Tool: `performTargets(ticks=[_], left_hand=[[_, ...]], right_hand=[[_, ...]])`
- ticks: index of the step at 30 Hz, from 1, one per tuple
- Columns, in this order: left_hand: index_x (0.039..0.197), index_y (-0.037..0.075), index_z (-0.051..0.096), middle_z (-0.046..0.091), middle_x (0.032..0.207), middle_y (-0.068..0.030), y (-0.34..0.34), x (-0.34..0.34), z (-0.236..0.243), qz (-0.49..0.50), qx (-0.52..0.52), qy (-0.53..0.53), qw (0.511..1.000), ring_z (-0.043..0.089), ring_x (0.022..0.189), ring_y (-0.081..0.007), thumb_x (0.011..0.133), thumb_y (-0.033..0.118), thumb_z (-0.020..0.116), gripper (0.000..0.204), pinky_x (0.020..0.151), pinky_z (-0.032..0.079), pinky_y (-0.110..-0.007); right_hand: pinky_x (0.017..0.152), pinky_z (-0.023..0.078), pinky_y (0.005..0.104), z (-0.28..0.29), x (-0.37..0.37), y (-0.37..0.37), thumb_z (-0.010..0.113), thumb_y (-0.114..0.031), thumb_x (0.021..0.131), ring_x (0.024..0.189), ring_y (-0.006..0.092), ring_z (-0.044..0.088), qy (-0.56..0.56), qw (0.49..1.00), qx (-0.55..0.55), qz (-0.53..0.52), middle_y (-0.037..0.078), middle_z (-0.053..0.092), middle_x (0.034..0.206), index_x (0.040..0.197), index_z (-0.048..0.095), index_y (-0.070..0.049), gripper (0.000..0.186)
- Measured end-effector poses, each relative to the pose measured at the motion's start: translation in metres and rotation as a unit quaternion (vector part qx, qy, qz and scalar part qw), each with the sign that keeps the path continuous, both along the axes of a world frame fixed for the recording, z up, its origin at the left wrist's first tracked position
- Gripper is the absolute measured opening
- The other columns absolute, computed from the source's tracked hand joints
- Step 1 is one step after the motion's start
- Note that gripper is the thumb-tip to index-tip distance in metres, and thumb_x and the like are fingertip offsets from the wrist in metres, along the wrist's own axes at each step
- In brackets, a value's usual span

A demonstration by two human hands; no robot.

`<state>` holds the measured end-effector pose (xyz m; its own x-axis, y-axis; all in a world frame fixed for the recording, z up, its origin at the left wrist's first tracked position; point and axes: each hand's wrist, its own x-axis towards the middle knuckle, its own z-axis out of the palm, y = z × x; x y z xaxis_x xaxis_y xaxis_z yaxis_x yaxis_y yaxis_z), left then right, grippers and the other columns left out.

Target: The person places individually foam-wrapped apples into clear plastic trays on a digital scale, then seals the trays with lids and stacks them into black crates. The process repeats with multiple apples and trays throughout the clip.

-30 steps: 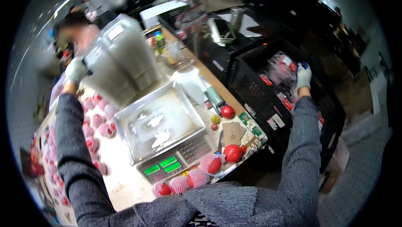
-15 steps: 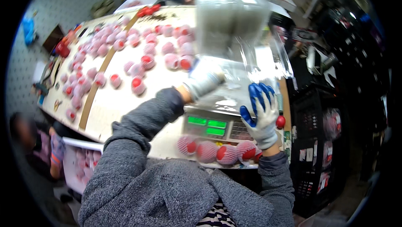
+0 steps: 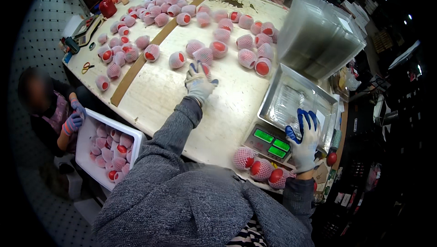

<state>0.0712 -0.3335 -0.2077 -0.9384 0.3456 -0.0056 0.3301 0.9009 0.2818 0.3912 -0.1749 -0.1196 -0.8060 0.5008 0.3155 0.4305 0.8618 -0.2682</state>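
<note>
Pale counter [image 3: 227, 105] mid-scene. Left hand [image 3: 199, 85] nearer: fingers around far-side netted red fruit [image 3: 206, 70]; cannot tell whether gripping, long axis unclear. Right hand [image 3: 306, 143] spread over metal tray [image 3: 270, 93], near side; fruit well left, farther.

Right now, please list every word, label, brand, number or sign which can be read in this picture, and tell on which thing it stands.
None can be read; the marks I see are:
Green displays on the scale: lit, but the digits are too small to make out.
White label on the stack of clear plastic containers: too small.
Pale labels at lower right, on something black: too small and dim.
</note>
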Motion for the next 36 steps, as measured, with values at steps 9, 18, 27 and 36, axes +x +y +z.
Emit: performTargets(ticks=[9,18,27,36], left_hand=[[0.13,-0.001,0.04,0.053,0.119,-0.0144,0.007,-0.048,-0.076,0.094,0.488,-0.184,0.848,0.055,0.106,-0.0265,0.068,0.015,0.079,0.075,0.094,0.046,-0.033],[0.144,0.005,0.031,0.047,0.134,-0.0112,-0.005,0.016,0.077,-0.441,0.377,-0.427,0.694,0.049,0.117,-0.0212,0.073,0.014,0.073,0.082,0.099,0.041,-0.033],[0.143,0.019,0.033,0.03,0.146,-0.0175,-0.036,-0.15,-0.042,-0.053,-0.218,0.031,0.974,0.035,0.13,-0.0406,0.077,0.022,0.061,0.072,0.1,0.036,-0.052],[0.138,0.004,0.036,0.049,0.129,-0.0124,0.028,-0.072,0.02,-0.206,0.574,-0.282,0.741,0.052,0.113,-0.0197,0.074,0.009,0.075,0.076,0.098,0.044,-0.032]], right_hand=[[0.107,0.03,0.0487,-0.001,-0.064,-0.04,0.078,-0.024,0.068,0.123,0.0387,0.042,-0.012,0.975,-0.186,0.124,0.019,0.048,0.13,0.135,0.044,-0.008,0.076],[0.092,0.048,0.0417,0.018,-0.11,-0.025,0.086,-0.036,0.059,0.111,0.0286,0.054,0.177,0.966,-0.185,0.041,0.019,0.044,0.129,0.131,0.044,-0.005,0.089],[0.099,0.037,0.0417,0.003,-0.061,0.023,0.077,-0.046,0.068,0.11,0.0329,0.051,-0.131,0.96,-0.106,-0.225,0.016,0.057,0.118,0.129,0.05,-0.01,0.076],[0.1,0.036,0.0431,-0.031,-0.03,0.04,0.073,-0.039,0.069,0.112,0.0339,0.05,-0.024,0.989,-0.038,-0.143,0.015,0.057,0.119,0.122,0.054,-0.004,0.066]])
